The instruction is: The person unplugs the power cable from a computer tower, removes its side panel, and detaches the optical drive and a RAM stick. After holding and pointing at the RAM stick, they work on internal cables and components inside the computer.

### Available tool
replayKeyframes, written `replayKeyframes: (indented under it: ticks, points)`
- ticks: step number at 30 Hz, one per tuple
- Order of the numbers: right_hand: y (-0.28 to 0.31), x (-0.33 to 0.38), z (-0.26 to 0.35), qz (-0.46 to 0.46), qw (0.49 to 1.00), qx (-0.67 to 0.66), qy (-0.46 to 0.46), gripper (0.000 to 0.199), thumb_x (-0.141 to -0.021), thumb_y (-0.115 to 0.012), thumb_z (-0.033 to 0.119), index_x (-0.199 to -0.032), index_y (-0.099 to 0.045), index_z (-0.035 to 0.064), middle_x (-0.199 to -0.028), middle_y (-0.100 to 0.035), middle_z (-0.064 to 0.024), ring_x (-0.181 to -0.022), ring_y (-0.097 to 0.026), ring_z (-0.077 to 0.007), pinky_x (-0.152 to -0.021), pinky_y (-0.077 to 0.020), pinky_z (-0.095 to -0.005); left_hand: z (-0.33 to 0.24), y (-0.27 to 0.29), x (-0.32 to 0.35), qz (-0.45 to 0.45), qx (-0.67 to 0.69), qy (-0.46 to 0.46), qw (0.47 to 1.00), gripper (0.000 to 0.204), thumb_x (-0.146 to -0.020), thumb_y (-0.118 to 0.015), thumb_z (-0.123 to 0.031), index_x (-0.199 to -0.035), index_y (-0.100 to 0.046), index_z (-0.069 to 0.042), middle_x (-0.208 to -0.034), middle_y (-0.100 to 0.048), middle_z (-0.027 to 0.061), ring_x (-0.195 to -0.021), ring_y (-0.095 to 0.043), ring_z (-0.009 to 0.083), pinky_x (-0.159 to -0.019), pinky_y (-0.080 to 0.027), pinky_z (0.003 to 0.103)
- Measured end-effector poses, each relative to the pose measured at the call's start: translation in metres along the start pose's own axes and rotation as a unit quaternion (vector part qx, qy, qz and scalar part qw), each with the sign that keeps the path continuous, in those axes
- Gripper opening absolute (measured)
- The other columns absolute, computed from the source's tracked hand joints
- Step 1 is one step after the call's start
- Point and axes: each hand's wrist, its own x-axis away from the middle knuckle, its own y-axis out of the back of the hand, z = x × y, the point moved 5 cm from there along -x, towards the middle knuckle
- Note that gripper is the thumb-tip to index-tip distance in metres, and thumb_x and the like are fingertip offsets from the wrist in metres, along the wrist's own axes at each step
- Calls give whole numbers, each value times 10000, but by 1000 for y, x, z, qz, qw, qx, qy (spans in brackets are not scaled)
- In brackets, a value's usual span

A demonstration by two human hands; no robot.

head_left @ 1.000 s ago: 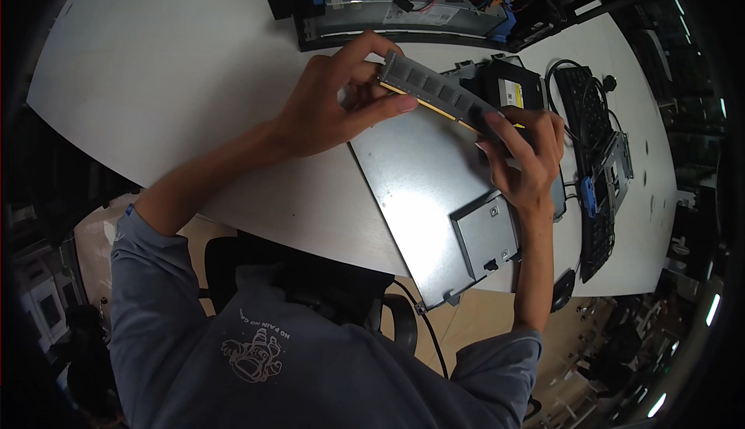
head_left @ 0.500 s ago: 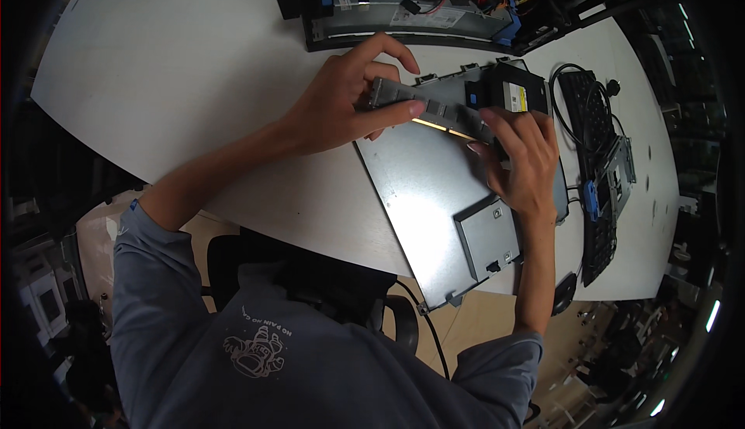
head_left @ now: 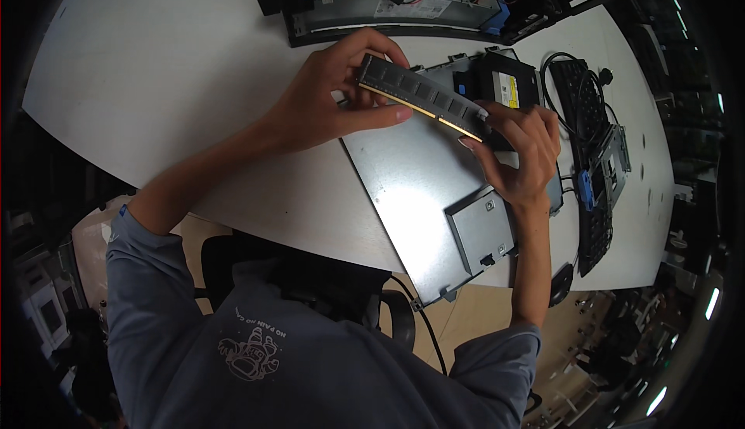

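A dark memory module [head_left: 423, 97] with a row of chips and a gold contact edge is held slanting above a metal computer side panel. My right hand [head_left: 521, 145] pinches its right end between thumb and fingers. At its left part is my left hand [head_left: 341, 91], the index finger curled at the upper edge and the thumb along the gold edge; its other fingers are partly hidden behind the module. Below lies the silvery side panel [head_left: 388, 188], with a black drive [head_left: 504, 79] bearing a white and yellow label on its far part.
An opened computer case [head_left: 388, 13] with loose cables stands at the back. On the right are a black keyboard [head_left: 596, 227], a coiled black cable [head_left: 555, 60], a metal bracket with blue clip [head_left: 587, 190] and a mouse [head_left: 560, 285]. The white table's [head_left: 155, 64] near edge curves past me.
The module has tilted so its chip face shows more fully. My left thumb has shifted from its face to the gold edge, and the left index finger has come down to the upper edge.
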Motion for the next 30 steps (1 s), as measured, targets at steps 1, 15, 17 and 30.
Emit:
replayKeyframes:
  ticks: [1, 15, 17, 30]
  points:
    - [0, -1, 0, -1, 1000, -1, 0, 357, -697, -860, 314, -951, -689, 131, -929, -740, -8, -715, -615, -142, -788, -458, -324, 1, 1, 1, 0, 2, 16, 1000, 418, -832, -776, -102, -1165, -524, -82, -930, -645, 10, -802, -613, 50, -636, -457, 211]
    - [-4, -4, -1, 79, 996, 18, -21, 520, -707, -780, 147, -1193, -712, 320, -975, -677, -31, -741, -567, -160, -710, -438, -326, -4, -1, 1, 24, 29, -11, 999, 349, -935, -637, -114, -1233, -472, -44, -940, -622, 47, -727, -595, 76, -648, -456, 237]
    - [-4, -9, 4, 122, 991, 42, -24, 557, -698, -766, 120, -1203, -702, 346, -992, -668, -34, -753, -568, -164, -711, -440, -327, -3, -2, 2, 28, 31, -5, 999, 340, -946, -621, -118, -1238, -468, -36, -929, -618, 51, -700, -587, 74, -626, -449, 230]
    - [-17, -6, 8, 232, 969, 76, -40, 812, -724, -719, 43, -1361, -547, 517, -977, -572, -74, -783, -569, -201, -686, -471, -339, -5, -4, 3, 46, -15, -46, 998, 399, -921, -654, -76, -1261, -457, -10, -926, -584, 37, -906, -626, 86, -813, -495, 270]
